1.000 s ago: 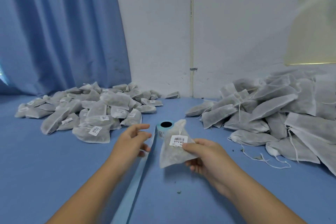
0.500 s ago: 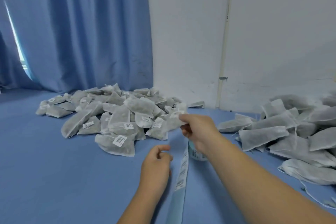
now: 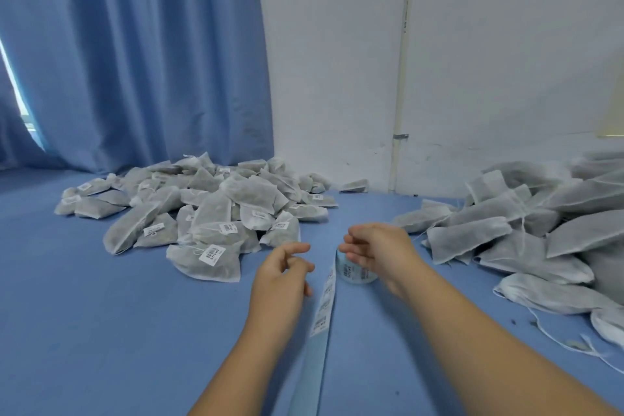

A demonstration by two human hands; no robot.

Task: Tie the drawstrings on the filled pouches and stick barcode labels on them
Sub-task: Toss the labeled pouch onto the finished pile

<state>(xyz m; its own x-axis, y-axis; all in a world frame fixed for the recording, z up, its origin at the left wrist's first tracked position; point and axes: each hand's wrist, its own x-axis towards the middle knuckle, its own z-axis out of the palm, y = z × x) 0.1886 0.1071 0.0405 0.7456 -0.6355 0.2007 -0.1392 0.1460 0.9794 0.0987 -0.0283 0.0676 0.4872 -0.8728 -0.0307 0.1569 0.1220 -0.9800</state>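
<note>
A heap of grey filled pouches with white barcode labels [image 3: 209, 209] lies at the back left of the blue table. A second heap of unlabelled pouches [image 3: 526, 230] with loose drawstrings fills the right side. The roll of barcode labels [image 3: 354, 272] stands in the middle, partly behind my right hand, and its strip of labels [image 3: 326, 300] runs toward me. My left hand [image 3: 282, 275] hovers left of the strip, fingers loosely curled and empty. My right hand [image 3: 378, 250] hangs over the roll, fingers relaxed, holding nothing.
A blue curtain [image 3: 135, 54] hangs behind the left heap, and a white wall [image 3: 472, 61] with a vertical pipe stands behind the table. Loose strings and crumbs [image 3: 574, 344] lie at the near right. Bare blue tabletop [image 3: 118, 331] spreads at the front left.
My right hand carried the labelled pouch to the left heap, let it go, and has come back over the roll. The left hand stayed beside the strip. The view swung left.
</note>
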